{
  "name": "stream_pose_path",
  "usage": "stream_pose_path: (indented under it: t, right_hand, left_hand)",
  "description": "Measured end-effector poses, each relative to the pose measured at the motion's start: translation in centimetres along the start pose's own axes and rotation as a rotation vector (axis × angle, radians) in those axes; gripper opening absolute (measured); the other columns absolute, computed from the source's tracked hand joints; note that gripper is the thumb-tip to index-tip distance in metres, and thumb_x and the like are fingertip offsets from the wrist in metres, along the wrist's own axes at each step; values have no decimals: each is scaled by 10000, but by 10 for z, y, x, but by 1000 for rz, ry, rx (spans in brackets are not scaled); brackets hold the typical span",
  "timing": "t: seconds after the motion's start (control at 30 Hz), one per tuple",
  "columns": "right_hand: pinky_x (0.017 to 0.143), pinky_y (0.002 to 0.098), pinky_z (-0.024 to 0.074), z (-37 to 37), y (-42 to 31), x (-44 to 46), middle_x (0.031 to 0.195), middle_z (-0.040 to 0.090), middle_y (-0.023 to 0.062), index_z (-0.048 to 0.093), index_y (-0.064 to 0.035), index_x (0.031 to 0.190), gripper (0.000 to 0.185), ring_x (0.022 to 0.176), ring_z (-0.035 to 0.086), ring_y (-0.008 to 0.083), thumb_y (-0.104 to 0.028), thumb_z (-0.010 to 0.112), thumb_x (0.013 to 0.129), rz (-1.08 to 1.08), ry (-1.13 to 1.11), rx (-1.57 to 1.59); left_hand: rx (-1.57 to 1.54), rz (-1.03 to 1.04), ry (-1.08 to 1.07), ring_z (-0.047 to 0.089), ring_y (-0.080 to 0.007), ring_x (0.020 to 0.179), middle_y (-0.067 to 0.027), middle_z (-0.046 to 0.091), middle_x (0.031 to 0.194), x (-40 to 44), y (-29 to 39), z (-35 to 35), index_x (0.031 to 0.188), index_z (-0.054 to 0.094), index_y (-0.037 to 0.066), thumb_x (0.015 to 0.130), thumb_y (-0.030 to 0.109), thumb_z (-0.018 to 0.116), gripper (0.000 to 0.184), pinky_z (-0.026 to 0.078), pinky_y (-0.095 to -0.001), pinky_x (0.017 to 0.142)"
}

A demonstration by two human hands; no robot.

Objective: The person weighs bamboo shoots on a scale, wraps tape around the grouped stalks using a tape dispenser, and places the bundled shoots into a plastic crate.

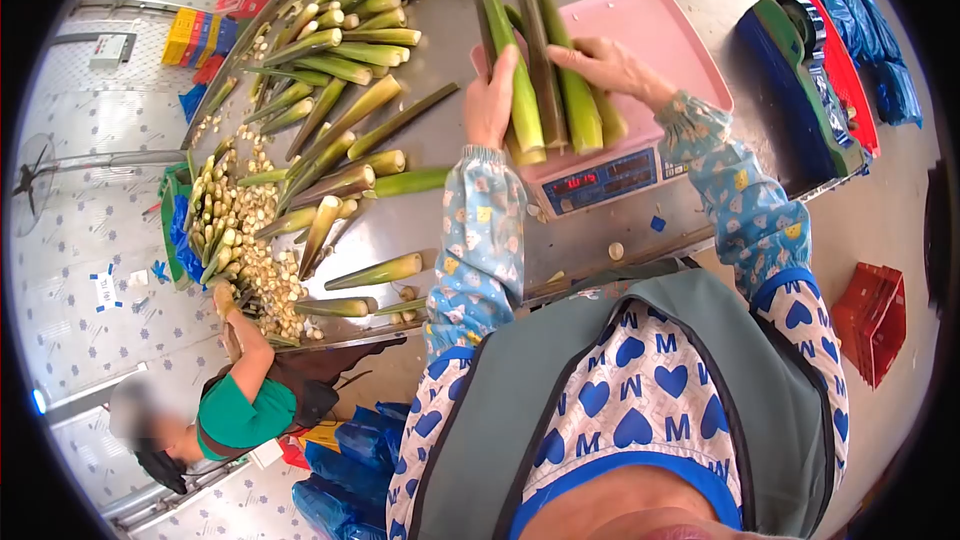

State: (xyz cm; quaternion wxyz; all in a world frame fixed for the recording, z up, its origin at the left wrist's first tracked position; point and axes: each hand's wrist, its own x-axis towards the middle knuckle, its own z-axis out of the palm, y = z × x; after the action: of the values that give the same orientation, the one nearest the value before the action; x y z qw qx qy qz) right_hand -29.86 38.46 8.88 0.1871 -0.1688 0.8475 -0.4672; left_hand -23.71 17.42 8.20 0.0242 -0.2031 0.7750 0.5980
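Grey apron draping nearest camera. Left hand and right hand holding green stalks, fingers wrapping opposite sides, over pink tray sitting on scale. Supporting both sides evenly, keeping cut ends level, probably serving stalks best. Red crate standing off to right, contents not showing.

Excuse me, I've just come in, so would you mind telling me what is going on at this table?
Someone's left hand and right hand are gripping a few thick green stalks above the pink tray of a scale with its display lit. More loose stalks lie to the left on the metal table. Near its far left end, a co-worker in green has a hand by a heap of small pale pieces.
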Motion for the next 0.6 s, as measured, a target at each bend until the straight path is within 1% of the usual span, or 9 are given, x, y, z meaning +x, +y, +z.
stream_pose_path:
  t: [0.03, 0.07, 0.13, 0.2, 0.27, 0.37, 0.43, 0.53, 0.6]
  right_hand:
    - [914, 405, 538, 6, -10, -5, 1067, 708, 260, 635, 85, 1221, 851, 1007, 696, 358, -694, 564, 885, 110, -101, 176]
    - [912, 375, 538, 21, -16, -8, 1102, 686, 254, 593, 118, 1244, 890, 1044, 678, 311, -695, 575, 884, -34, -47, 306]
    - [930, 362, 529, 29, -26, -19, 1154, 665, 246, 554, 107, 1293, 895, 1080, 663, 302, -690, 579, 887, 36, -41, 324]
    - [950, 361, 519, 40, -31, -29, 1218, 632, 232, 482, 99, 1363, 905, 1133, 636, 284, -661, 612, 888, 1, -97, 541]
    - [958, 354, 516, 45, -45, -42, 1258, 606, 232, 445, 96, 1390, 915, 1170, 610, 278, -613, 689, 864, -79, -70, 632]
    - [1000, 370, 489, 41, -75, -64, 1267, 600, 229, 407, 84, 1420, 959, 1186, 597, 288, -467, 850, 771, -241, -72, 476]
    - [1016, 386, 476, 51, -85, -78, 1289, 585, 227, 374, 60, 1448, 991, 1199, 589, 294, -428, 876, 748, -360, -53, 377]
    - [1059, 400, 441, 100, -86, -100, 1347, 539, 236, 286, 38, 1496, 1062, 1278, 534, 330, -390, 888, 733, -417, -25, 423]
    - [1101, 417, 405, 135, -80, -119, 1455, 433, 248, 226, 24, 1523, 1123, 1361, 455, 358, -366, 902, 716, -468, 28, 390]
  left_hand:
    - [-236, -63, -12, 680, -207, 957, -111, 718, 1015, -3, -2, 1, 1134, 701, -34, 886, 643, 604, 728, 513, -325, 862]
    - [-279, -40, -31, 659, -175, 947, -96, 697, 1077, -15, 9, 3, 1193, 665, -41, 898, 582, 649, 690, 513, -303, 867]
    - [-591, 41, -170, 596, -192, 1117, -131, 576, 1294, -26, 10, 9, 1432, 430, -18, 921, 450, 691, 740, 499, -314, 936]
    - [-649, 3, -256, 570, -196, 1161, -128, 545, 1318, -39, 11, -1, 1452, 384, -14, 931, 415, 688, 740, 495, -328, 953]
    - [-627, 24, -188, 584, -193, 1128, -118, 563, 1289, -56, 21, -9, 1416, 422, -9, 935, 366, 695, 668, 500, -331, 945]
    - [-635, 173, -137, 591, -176, 1101, -97, 582, 1259, -89, 34, -24, 1393, 446, 0, 926, 249, 704, 589, 498, -324, 947]
    - [-587, 259, -116, 590, -176, 1108, -87, 593, 1247, -109, 25, -41, 1395, 449, -2, 877, 149, 718, 603, 493, -325, 962]
    - [-356, 297, -182, 560, -196, 1180, -102, 569, 1300, -139, -11, -82, 1430, 407, -14, 806, 105, 722, 710, 450, -330, 1025]
    - [-261, 358, -146, 525, -210, 1231, -121, 537, 1335, -156, -43, -93, 1437, 384, -14, 789, 114, 709, 736, 419, -353, 1059]
